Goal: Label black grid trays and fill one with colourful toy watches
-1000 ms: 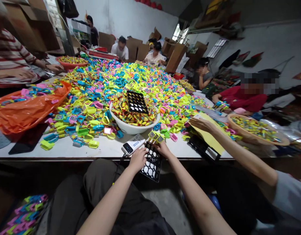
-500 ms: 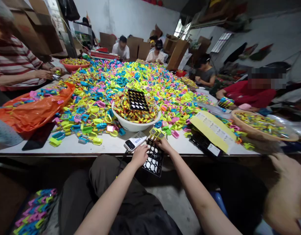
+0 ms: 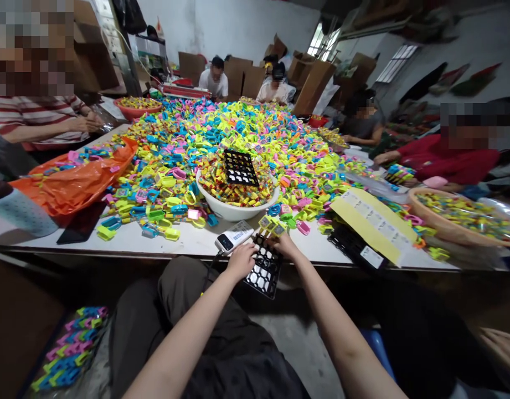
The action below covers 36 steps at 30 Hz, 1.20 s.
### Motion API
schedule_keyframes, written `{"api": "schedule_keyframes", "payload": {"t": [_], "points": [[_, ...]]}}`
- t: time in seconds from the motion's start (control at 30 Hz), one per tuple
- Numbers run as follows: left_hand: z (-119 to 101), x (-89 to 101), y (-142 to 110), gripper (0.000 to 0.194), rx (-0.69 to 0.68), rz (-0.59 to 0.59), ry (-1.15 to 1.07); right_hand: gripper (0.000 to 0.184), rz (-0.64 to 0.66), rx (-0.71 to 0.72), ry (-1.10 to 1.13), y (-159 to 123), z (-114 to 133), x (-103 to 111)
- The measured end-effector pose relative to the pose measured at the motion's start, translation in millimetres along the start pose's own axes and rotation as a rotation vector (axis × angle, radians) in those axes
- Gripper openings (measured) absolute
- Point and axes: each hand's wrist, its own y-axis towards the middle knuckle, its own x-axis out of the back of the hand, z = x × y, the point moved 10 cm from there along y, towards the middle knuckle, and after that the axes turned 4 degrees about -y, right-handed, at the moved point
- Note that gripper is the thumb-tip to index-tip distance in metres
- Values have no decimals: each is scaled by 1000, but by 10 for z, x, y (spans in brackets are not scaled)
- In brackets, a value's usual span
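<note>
In front of me a black plastic tray [image 3: 263, 272] with rows of many-sided openings leans over the table's front edge, pale shapes showing in them. My left hand [image 3: 240, 262] grips its left side, fingers curled over the upper part. At the tray's upper right is my right hand [image 3: 286, 245], fingers closed on a yellow strip [image 3: 272, 225] with greyish squares that stands up above the tray. My right fingertips are partly hidden. Left of the strip lies a white device with a small dark display [image 3: 235, 237], a cable running from it.
A white bowl [image 3: 230, 211] of small wrapped pieces carries another black tray [image 3: 240, 167]. Behind spreads a heap of colourful toy watches [image 3: 238, 124]. A yellow label sheet [image 3: 369, 224] lies right, an orange bag [image 3: 80, 180] left. Several people sit around the table.
The view has turned slightly, so the scene sits further right. My hands stay at the tray with the yellow strip. A co-worker's hand at the right edge has dropped lower.
</note>
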Motion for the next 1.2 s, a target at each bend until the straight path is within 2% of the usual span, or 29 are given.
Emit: {"api": "schedule_keyframes", "payload": {"t": [0.23, 0.43, 0.7, 0.83, 0.93, 1.03, 1.1, 1.13, 1.2], "points": [[15, -17, -4, 43, 8, 22, -63, 33, 83, -96, -122, -108, -95, 35], [-7, -11, -16, 42, 13, 17, -83, 41, 76, -173, -282, -197, -163, 27], [7, -48, -13, 42, 47, 24, -73, 39, 93, -134, -296, -150, -202, -87], [21, -73, -8, 42, 37, 22, -78, 38, 87, -112, -254, -153, -191, -90], [-45, -51, -49, 41, 10, 9, -72, 41, 64, -109, -231, -173, -158, -71], [-257, 155, -141, 38, -130, -61, -83, 45, 55, -92, -229, -154, -98, -73], [-335, 456, -212, 35, -203, -168, -64, 47, 57, -80, -242, -112, -52, -88], [-294, 659, -237, 33, -184, -248, -38, 48, 56, -78, -252, -86, -32, -95], [-27, 1120, -279, 32, -7, -447, 41, 48, 50, -88, -273, -39, -4, -102]]}}
